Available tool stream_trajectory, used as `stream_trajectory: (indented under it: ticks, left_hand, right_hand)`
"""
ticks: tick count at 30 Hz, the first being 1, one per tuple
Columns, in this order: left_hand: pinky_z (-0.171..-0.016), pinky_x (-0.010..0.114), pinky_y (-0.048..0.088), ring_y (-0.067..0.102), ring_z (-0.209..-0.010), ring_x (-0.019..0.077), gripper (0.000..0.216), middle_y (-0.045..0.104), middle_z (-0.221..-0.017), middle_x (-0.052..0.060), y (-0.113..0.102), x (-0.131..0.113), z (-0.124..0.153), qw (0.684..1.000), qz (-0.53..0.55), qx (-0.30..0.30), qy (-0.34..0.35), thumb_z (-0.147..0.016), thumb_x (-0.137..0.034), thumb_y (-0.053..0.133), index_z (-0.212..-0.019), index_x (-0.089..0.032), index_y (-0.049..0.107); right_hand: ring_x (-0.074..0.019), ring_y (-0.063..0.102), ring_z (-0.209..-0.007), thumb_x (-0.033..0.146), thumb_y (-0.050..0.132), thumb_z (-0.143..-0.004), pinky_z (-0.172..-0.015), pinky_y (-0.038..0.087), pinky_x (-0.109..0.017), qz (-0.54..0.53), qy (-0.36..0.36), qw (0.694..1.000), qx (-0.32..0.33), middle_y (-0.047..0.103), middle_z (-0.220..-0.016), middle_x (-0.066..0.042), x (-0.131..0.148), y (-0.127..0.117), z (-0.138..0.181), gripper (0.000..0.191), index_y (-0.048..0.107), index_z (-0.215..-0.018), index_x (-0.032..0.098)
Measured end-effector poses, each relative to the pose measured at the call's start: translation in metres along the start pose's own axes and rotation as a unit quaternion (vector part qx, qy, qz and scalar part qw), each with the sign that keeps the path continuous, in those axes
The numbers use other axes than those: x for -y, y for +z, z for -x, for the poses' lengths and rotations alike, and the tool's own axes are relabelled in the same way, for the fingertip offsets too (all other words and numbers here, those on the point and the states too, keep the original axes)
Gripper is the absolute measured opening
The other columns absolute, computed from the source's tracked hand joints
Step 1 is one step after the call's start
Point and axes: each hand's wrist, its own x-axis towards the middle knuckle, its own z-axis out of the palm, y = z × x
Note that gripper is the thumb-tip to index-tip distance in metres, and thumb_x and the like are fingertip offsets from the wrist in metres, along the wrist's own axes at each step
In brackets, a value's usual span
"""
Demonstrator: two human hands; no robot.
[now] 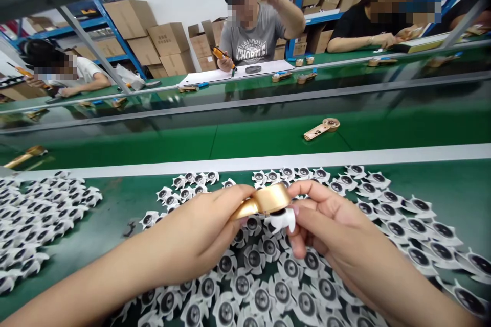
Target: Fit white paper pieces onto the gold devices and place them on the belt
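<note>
My left hand (215, 219) is closed round the narrow end of a gold handheld fan body (273, 198), whose round head points right. Just under that head is a white fan blade wheel (283, 219), pinched by my right hand (326, 219). The wheel sits close against the head's underside; whether it is seated on it I cannot tell. My right index fingertip is at the edge of the gold head. Below and around both hands, many white fan wheels with dark centres (262, 298) lie spread on the green table.
More fan wheels (38, 204) cover the table at left. Beyond a white strip (245, 159), a green conveyor belt (238, 138) carries an opened fan body (322, 129) and a gold one (26, 156) at far left. People (261, 30) work across the line, before cardboard boxes (169, 41).
</note>
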Motion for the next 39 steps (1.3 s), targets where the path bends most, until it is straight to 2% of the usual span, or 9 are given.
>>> stream_trajectory:
  ticks: [6,10,13,17,24,27,32,36,39]
  left_hand:
    - [-0.057,0.026,0.038,0.057,-0.068,0.0149,0.023,0.061,-0.090,-0.002,0.009,0.003,0.002,0.991,-0.133,-0.031,0.007,-0.098,-0.023,0.032,-0.119,-0.029,0.036]
    - [-0.058,0.028,0.043,0.063,-0.071,0.0181,0.035,0.064,-0.096,0.000,0.012,0.006,0.002,0.969,-0.233,-0.065,0.037,-0.090,-0.011,0.033,-0.122,-0.026,0.033]
    - [-0.060,0.029,0.046,0.065,-0.074,0.0195,0.044,0.065,-0.099,0.002,0.011,0.009,0.002,0.958,-0.269,-0.077,0.062,-0.086,-0.008,0.034,-0.127,-0.024,0.031]
    - [-0.060,0.029,0.048,0.065,-0.074,0.0189,0.052,0.065,-0.099,0.002,0.011,0.012,0.003,0.956,-0.273,-0.075,0.080,-0.084,-0.006,0.035,-0.132,-0.024,0.027]
    - [-0.056,0.031,0.048,0.063,-0.067,0.0197,0.047,0.066,-0.095,0.005,0.019,0.013,0.003,0.944,-0.296,-0.111,0.097,-0.083,-0.006,0.035,-0.128,-0.019,0.032]
    - [-0.053,0.031,0.047,0.063,-0.066,0.0198,0.048,0.066,-0.095,0.006,0.020,0.014,0.002,0.939,-0.303,-0.119,0.113,-0.082,-0.005,0.034,-0.129,-0.017,0.032]
    - [-0.059,0.030,0.051,0.064,-0.072,0.0195,0.050,0.065,-0.100,0.007,0.021,0.018,0.003,0.939,-0.296,-0.122,0.122,-0.082,-0.004,0.034,-0.130,-0.017,0.031]
    - [-0.057,0.032,0.051,0.064,-0.071,0.0210,0.054,0.065,-0.100,0.006,0.022,0.020,0.003,0.947,-0.287,-0.104,0.104,-0.083,-0.006,0.035,-0.134,-0.020,0.027]
    - [-0.058,0.032,0.051,0.064,-0.072,0.0207,0.051,0.064,-0.097,0.004,0.021,0.018,0.003,0.955,-0.271,-0.083,0.093,-0.085,-0.007,0.035,-0.133,-0.022,0.027]
  right_hand:
    - [-0.0097,0.060,-0.056,0.034,0.063,-0.092,-0.055,0.043,-0.018,-0.029,-0.003,1.000,-0.003,0.064,-0.064,0.003,0.000,0.003,0.001,0.026,0.049,-0.108,0.020]
    - [-0.0102,0.058,-0.054,0.036,0.065,-0.091,-0.055,0.042,-0.019,-0.028,-0.016,0.999,-0.023,0.063,-0.063,0.004,0.000,0.007,0.003,0.034,0.044,-0.113,0.021]
    - [-0.0108,0.057,-0.054,0.037,0.066,-0.089,-0.056,0.041,-0.021,-0.028,-0.022,0.999,-0.029,0.061,-0.062,0.005,0.002,0.012,0.006,0.038,0.041,-0.114,0.022]
    - [-0.0111,0.053,-0.051,0.039,0.062,-0.090,-0.055,0.038,-0.023,-0.037,-0.005,0.999,-0.030,0.059,-0.058,0.005,0.003,0.016,0.009,0.037,0.041,-0.115,0.022]
    - [-0.0113,0.053,-0.052,0.041,0.069,-0.087,-0.055,0.038,-0.022,-0.076,-0.008,0.996,-0.038,0.060,-0.062,0.004,-0.001,0.016,0.010,0.049,0.038,-0.121,0.024]
    - [-0.0107,0.053,-0.051,0.039,0.068,-0.087,-0.054,0.038,-0.021,-0.097,0.024,0.995,-0.028,0.060,-0.063,0.004,-0.001,0.015,0.011,0.049,0.038,-0.123,0.024]
    - [-0.0102,0.055,-0.053,0.037,0.064,-0.091,-0.055,0.040,-0.020,-0.108,0.041,0.993,0.002,0.060,-0.062,0.004,0.000,0.012,0.011,0.043,0.040,-0.123,0.023]
    - [-0.0118,0.059,-0.050,0.040,0.061,-0.092,-0.053,0.040,-0.020,-0.078,0.019,0.997,0.009,0.062,-0.062,0.004,-0.003,0.011,0.010,0.045,0.035,-0.126,0.025]
    - [-0.0155,0.064,-0.053,0.044,0.057,-0.095,-0.058,0.045,-0.025,-0.026,-0.009,1.000,-0.005,0.064,-0.065,0.003,-0.007,0.012,0.010,0.045,0.032,-0.128,0.027]
